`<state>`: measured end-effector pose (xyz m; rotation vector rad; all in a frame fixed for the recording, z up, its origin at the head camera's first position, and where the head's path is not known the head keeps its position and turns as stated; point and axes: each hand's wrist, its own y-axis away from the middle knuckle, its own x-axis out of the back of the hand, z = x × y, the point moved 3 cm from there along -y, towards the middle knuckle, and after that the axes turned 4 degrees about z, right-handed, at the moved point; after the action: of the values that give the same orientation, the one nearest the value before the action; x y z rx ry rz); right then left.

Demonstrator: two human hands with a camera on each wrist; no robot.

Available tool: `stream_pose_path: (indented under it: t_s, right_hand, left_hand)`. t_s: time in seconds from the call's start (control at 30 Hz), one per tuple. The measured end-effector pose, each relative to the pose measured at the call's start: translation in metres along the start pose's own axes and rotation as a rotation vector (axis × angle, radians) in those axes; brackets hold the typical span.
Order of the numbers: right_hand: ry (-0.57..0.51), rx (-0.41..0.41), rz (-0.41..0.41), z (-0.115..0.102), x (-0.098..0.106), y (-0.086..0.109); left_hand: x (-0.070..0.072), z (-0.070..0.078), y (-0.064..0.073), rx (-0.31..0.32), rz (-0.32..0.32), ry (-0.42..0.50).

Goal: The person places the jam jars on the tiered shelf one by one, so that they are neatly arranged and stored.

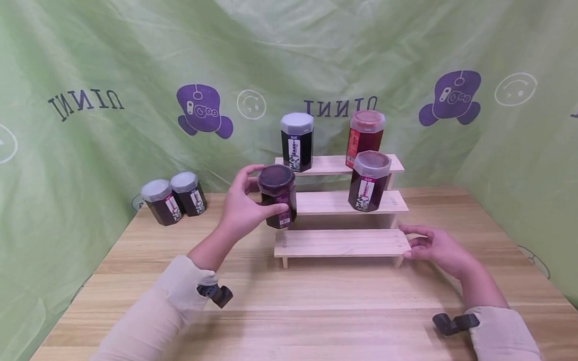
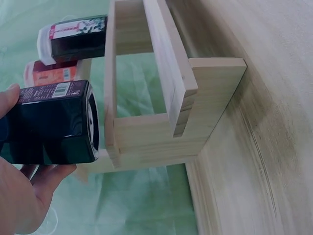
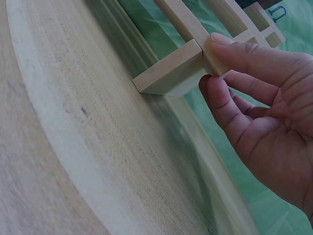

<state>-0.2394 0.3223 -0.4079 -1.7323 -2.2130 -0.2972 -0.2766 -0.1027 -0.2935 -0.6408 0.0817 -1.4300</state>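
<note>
My left hand (image 1: pixel 244 208) grips a dark purple hexagonal jar (image 1: pixel 277 197), upright at the left end of the middle shelf. In the left wrist view the base of this jar (image 2: pixel 54 125) faces the wooden tiered rack (image 2: pixel 110 88), apart from the board. At the right end of the lowest shelf (image 1: pixel 341 243), my right hand (image 1: pixel 437 249) pinches the board's end between thumb and fingers, as the right wrist view shows. A dark jar with a pinkish lid (image 1: pixel 369 181) stands on the middle shelf's right. On the top shelf are a white-lidded dark jar (image 1: pixel 297 142) and a red jar (image 1: pixel 365 138).
Two more white-lidded dark jars (image 1: pixel 162 202) (image 1: pixel 189 193) stand side by side at the table's back left. Behind the rack hangs a green printed curtain (image 1: pixel 275 53). The wooden table (image 1: pixel 294 318) extends in front of the rack.
</note>
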Motion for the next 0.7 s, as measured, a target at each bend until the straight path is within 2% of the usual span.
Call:
stream_pose_path:
  t_s: [0.17,0.47,0.7]
  right_hand:
    - [0.012,-0.004,0.007,0.000,0.000,0.000]
    - [0.012,-0.003,0.012,-0.003,0.000,0.002]
    - [0.005,-0.006,0.007,-0.003,0.000,0.002]
  left_hand:
    - [-0.011,0.000,-0.006,-0.014,-0.001,-0.001]
    - [-0.034,0.002,-0.015,-0.027,-0.008,0.054]
    - [-0.043,0.000,-0.019,0.000,-0.019,0.058]
